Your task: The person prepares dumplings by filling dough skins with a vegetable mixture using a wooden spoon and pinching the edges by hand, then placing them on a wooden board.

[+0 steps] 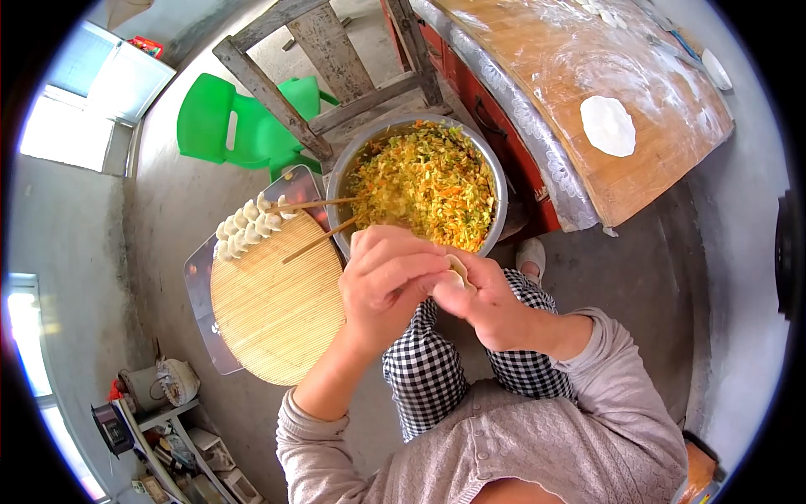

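Both hands meet above the near rim of a metal basin, around a partly folded dumpling (459,271) with a pale dough edge. My right hand (497,305) holds it between thumb and fingers. From the other side, the fingertips of my left hand (390,277) pinch at it and cover part of it. Chopped vegetable filling (428,183), yellow, green and orange, fills the basin (499,170). Two wooden chopsticks (315,240) rest across the basin's left rim. Several finished dumplings (249,223) sit in rows at the far edge of a round slatted mat (277,302).
The basin stands on a worn wooden chair (330,50). A green plastic chair (252,126) is behind the mat. To the right, a floured wooden board (667,170) on a red cabinet (475,107) carries a flat dough wrapper (607,126). Shelving (182,441) stands lower left.
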Tool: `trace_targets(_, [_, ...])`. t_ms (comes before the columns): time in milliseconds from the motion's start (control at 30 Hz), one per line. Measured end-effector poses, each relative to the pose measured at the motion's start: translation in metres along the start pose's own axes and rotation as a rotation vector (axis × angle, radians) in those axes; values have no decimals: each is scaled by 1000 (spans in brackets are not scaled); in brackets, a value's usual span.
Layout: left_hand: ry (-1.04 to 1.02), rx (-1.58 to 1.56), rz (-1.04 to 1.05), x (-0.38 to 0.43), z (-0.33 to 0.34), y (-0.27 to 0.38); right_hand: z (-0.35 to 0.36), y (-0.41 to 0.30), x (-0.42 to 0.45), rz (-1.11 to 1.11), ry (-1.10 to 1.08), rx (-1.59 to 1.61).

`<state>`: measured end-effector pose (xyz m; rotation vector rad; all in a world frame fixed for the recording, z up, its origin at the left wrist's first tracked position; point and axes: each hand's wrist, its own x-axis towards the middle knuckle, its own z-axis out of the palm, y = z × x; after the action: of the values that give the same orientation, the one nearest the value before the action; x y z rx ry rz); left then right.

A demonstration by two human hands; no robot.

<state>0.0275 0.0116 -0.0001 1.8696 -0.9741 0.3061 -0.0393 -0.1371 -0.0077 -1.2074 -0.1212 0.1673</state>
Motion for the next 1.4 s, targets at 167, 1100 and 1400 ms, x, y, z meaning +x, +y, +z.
trace_targets(167, [130,0,106,1,-3,9,0,-14,2,-322,38,-636])
trace_targets(1100, [-72,305,279,5,-11,19,-10,-18,-13,-588,161,-814])
trace_targets(1400, [-49,25,91,-12,6,9,-10,-32,-10,-494,191,-906])
